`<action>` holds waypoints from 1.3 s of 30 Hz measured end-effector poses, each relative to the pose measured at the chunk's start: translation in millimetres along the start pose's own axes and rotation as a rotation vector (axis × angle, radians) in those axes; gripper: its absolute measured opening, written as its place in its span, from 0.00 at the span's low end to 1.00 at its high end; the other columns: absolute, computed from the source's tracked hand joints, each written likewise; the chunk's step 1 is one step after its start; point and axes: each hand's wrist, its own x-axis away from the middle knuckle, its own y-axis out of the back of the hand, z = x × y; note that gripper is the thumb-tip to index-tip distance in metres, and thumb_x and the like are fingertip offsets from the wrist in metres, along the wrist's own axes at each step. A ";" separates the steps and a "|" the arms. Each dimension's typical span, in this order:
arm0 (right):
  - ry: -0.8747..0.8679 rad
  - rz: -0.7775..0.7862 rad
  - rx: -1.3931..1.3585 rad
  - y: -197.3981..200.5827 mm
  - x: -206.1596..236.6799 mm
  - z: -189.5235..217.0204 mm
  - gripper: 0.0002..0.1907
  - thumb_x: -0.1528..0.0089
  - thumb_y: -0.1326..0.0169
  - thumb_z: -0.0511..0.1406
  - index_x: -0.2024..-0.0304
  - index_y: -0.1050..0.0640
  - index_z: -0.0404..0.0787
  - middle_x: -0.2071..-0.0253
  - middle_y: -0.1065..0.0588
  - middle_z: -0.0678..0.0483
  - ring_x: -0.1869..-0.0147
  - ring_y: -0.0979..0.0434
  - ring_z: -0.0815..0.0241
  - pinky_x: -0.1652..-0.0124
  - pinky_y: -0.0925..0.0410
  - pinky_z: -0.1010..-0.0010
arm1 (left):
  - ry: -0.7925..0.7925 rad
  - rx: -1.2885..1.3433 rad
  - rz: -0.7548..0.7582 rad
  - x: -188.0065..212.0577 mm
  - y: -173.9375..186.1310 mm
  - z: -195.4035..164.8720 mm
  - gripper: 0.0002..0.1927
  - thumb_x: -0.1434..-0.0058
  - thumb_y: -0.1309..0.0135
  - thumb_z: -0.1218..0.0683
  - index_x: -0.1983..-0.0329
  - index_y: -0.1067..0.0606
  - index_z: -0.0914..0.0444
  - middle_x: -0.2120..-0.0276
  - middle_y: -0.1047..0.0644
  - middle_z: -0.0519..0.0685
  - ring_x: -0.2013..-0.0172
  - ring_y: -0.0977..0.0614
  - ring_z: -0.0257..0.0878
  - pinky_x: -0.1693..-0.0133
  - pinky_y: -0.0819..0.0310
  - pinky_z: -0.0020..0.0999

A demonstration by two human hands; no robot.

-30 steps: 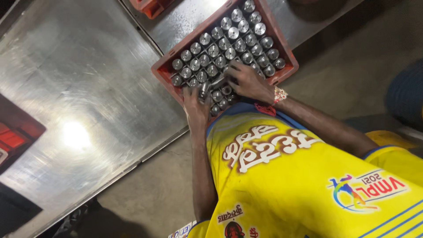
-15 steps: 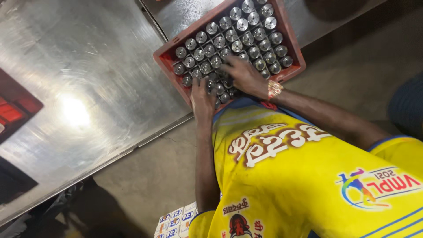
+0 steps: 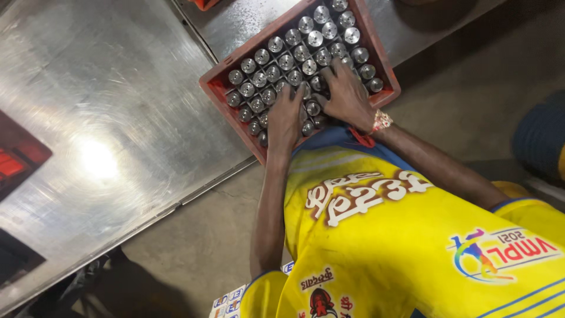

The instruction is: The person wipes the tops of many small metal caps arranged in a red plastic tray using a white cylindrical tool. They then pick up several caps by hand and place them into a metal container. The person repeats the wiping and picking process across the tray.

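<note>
A red plastic crate point(image 3: 213, 83) sits on a steel table and is packed with several upright shiny metal cylinders point(image 3: 276, 60). My left hand point(image 3: 285, 119) lies flat on the cylinder tops at the crate's near edge, fingers pointing into the crate and holding nothing. My right hand point(image 3: 348, 95), with a beaded band at the wrist, is spread over the cylinders just to its right. Its fingertips curl down among them, and I cannot see whether they grip one. My yellow printed shirt fills the lower right.
The steel table point(image 3: 106, 118) stretches left with a bright light glare on it. Another red crate point(image 3: 15, 162) shows at the left edge. Concrete floor lies below the table edge, with a printed carton point(image 3: 231, 300) at the bottom. A dark blue shape point(image 3: 541, 138) is at the right.
Both hands have moved from the crate's near corner farther in over the cylinders. The view has shifted, so the crate sits more centrally.
</note>
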 end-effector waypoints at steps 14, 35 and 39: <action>-0.316 0.069 -0.722 44.3 26.9 -17.4 0.30 0.33 0.40 0.37 0.31 0.34 0.39 0.44 0.28 0.43 0.43 0.23 0.46 0.45 0.32 0.60 | 1.016 0.867 0.181 -7.6 24.8 -12.2 0.15 0.27 0.48 0.54 0.42 0.23 0.64 0.56 0.26 0.71 0.70 0.32 0.60 0.68 0.41 0.57; 0.025 -0.057 0.329 32.3 1.1 -59.6 0.23 0.47 0.33 0.37 0.49 0.19 0.37 0.24 0.45 0.40 0.27 0.48 0.36 0.33 0.54 0.35 | -0.194 -0.107 0.131 -73.8 -61.3 -31.6 0.10 0.39 0.45 0.64 0.54 0.24 0.65 0.56 0.28 0.56 0.58 0.21 0.52 0.61 0.24 0.49; 0.071 0.066 0.536 47.8 -1.9 -65.1 0.26 0.54 0.36 0.37 0.52 0.18 0.38 0.26 0.41 0.44 0.26 0.46 0.37 0.32 0.55 0.37 | -0.228 -0.143 0.179 -81.9 -57.1 -30.0 0.10 0.42 0.42 0.61 0.58 0.25 0.67 0.55 0.28 0.55 0.55 0.22 0.51 0.59 0.23 0.47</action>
